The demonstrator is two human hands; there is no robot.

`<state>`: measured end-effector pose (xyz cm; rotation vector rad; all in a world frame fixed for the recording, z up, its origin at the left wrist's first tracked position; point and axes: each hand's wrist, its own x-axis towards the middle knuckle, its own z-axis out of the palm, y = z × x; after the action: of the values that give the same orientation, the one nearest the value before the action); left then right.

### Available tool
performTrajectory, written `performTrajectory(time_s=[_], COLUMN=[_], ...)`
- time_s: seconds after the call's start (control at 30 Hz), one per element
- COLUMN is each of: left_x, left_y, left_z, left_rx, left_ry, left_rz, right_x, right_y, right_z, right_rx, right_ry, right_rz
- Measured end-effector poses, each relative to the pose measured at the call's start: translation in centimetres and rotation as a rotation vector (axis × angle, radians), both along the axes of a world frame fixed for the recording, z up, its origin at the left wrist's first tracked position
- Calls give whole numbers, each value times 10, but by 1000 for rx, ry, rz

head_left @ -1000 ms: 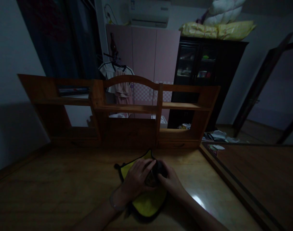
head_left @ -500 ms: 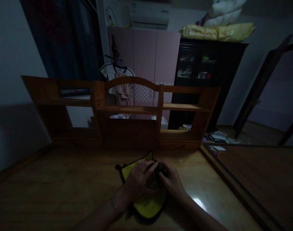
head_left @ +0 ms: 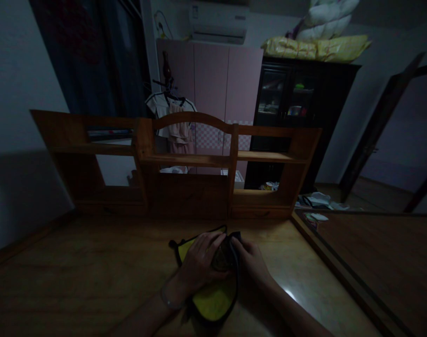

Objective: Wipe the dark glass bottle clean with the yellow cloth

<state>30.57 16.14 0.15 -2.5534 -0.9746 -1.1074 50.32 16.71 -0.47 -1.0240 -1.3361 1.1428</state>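
A yellow cloth with a black edge point(head_left: 213, 299) lies on the wooden desk point(head_left: 94, 271) in front of me. My left hand point(head_left: 199, 264) is closed round a small dark round object point(head_left: 223, 256) that rests on the cloth. My right hand point(head_left: 251, 262) grips the cloth's right edge and folds it up against that object. The room is dim and the object is too dark to name.
A wooden shelf unit point(head_left: 185, 159) stands along the desk's back edge. A second wooden surface point(head_left: 374, 262) adjoins on the right. Behind are a pink wardrobe point(head_left: 213, 93), a dark glass-fronted cabinet point(head_left: 297, 98) with bedding on top, and hanging clothes point(head_left: 174, 121).
The cloth's right edge has been lifted and folded over the dark object by my right hand. My left hand stays on the object. The view barely shifted.
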Motion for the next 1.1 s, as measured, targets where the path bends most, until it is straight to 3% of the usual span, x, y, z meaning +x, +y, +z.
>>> performTrajectory(time_s=[0.13,0.3,0.47,0.7,0.93,1.1], left_x=[0,-1,-1,-4,3,6], left_y=[-1,-1,2,5,-4,-8], left_z=[0,0,-3,-6,-3,-3], left_rx=[-3,8,-24,-198,-292,-302], left_ry=[-13,-40,-121,-152,-123,-108], left_rz=[17,8,5,-52,-61,-69], right_x=[-2,-10,-11,-9,-5,-4], right_y=[2,-6,-6,-3,-4,-5], right_z=[-4,5,7,3,12,20], right_rx=[-112,-330,-419,-419,-580,-569], right_ry=[164,447,583,589,661,658], right_rz=[84,275,418,337,403,324])
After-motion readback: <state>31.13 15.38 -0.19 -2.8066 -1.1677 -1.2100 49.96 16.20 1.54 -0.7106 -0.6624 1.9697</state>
